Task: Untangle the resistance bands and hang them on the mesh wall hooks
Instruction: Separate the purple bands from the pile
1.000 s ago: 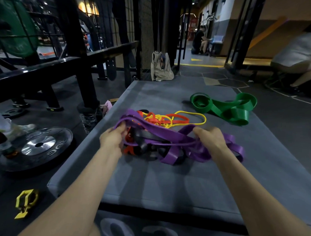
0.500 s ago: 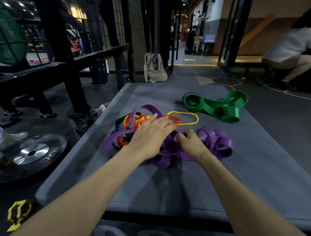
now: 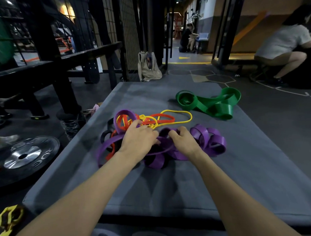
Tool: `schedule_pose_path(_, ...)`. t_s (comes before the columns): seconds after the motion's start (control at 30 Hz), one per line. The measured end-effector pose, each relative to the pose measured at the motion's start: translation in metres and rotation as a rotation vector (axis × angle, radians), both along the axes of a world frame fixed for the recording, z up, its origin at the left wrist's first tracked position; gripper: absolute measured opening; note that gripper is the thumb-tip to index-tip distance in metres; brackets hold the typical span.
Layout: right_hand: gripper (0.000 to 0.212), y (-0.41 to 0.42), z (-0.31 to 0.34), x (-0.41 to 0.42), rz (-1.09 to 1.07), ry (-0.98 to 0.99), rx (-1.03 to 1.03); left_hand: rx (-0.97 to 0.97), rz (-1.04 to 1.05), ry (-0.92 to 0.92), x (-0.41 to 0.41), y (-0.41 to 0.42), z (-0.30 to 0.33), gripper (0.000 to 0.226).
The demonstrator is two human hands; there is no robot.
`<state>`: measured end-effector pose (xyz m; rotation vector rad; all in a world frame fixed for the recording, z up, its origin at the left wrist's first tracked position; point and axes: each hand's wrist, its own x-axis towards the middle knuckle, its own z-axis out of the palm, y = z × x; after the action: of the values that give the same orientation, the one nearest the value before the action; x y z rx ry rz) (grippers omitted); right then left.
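The tangled resistance bands (image 3: 151,134) lie mid-mat (image 3: 241,167). The purple band (image 3: 208,139) is pinched in the right hand (image 3: 183,141); the left hand (image 3: 139,138) rests flat, grip wide. One loop should be eased free slowly, not yanked.

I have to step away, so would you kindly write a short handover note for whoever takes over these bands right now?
Left hand: fingers down in the tangle, on the yellow band and red band; a firm grip cannot be confirmed.
Right hand: fingers curled into the purple band.
Purple, red, yellow and a black band are still knotted together on the grey mat.
The green band lies apart, further back on the right, coiled.
Done: nothing hung.
Left: separate every band, then hang each on the mesh wall hooks.
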<state>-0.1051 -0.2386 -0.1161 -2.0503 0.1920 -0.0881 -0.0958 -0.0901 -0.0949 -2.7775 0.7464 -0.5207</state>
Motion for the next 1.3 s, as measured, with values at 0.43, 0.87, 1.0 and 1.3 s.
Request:
schedule_pose_path(0.43, 0.025, -0.009, 0.009, 0.000, -0.190, -0.164, -0.424, -1.300, 0.301, 0.000, 0.005, 0.049, 0.019, 0.046)
schedule_pose_path(0.87, 0.035, -0.016, -0.002, -0.005, 0.044, 0.056, -0.680, -0.766, 0.431, -0.052, -0.012, 0.051, 0.013, 0.066)
schedule_pose_path(1.0, 0.036, -0.017, -0.002, -0.007, 0.067, 0.054, -0.697, -0.439, -0.142, -0.194, -0.019, 0.008, 0.016, 0.078)
schedule_pose_path(1.3, 0.036, -0.023, -0.004, -0.010, 0.088, 0.011, -0.673, -0.087, -0.116, 0.044, -0.008, -0.015, 0.008, 0.049)
